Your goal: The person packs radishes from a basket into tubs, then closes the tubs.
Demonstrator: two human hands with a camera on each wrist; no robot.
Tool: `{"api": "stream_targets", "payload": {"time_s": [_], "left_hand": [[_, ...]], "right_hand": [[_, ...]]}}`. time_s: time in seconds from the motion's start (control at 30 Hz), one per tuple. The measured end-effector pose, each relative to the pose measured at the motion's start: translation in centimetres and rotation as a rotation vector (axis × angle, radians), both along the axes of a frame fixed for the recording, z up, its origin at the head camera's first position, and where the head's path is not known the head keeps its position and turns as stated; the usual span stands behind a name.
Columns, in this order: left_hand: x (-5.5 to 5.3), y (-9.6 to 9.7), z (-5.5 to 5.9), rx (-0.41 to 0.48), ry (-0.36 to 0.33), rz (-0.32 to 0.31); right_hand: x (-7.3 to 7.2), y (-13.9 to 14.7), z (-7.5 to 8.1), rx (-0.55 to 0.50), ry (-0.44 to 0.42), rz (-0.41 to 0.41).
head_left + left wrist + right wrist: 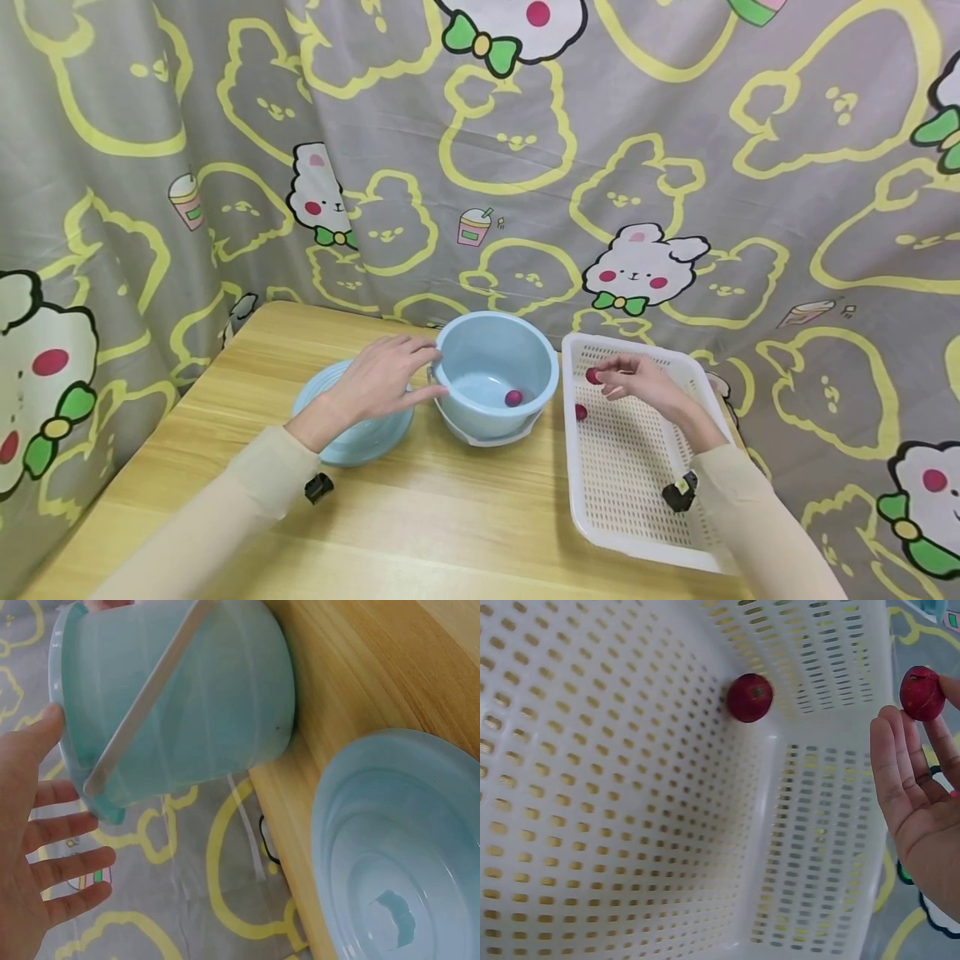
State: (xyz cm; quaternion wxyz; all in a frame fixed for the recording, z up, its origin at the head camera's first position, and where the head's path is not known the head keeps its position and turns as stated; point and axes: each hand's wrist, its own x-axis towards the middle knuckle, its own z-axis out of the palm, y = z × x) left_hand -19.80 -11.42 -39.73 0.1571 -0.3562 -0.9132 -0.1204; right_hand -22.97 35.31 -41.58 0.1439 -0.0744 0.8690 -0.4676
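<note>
My right hand [637,382] pinches a small dark-red ball [921,696] over the white perforated plastic basket [626,487]; another ball [750,698] lies inside. My left hand [390,375], fingers spread, touches the pale-blue plastic bucket [480,423] at its rim. A round light-blue plastic basin [360,446] sits partly behind my wrist.

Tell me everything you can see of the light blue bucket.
The bucket is light blue, round and deep, and looks like plastic. It stands upright on the wooden table, between the blue basin and the white basket. Its pale handle hangs down against the side. One small, round red item lies inside. The left hand, fingers spread, appears to touch the rim.
</note>
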Motion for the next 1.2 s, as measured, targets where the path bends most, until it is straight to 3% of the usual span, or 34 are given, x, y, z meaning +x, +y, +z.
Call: {"api": "stream_targets", "payload": {"time_s": [0.7, 1.2], "left_hand": [[0.0, 0.0, -0.1, -0.008, 0.0, 0.002], [0.0, 0.0, 0.0, 0.002, -0.012, 0.004]], "right_hand": [[0.7, -2.9, 5.1, -0.055, 0.095, 0.02], [0.9, -7.3, 7.2, -0.107, 0.135, 0.129]]}}
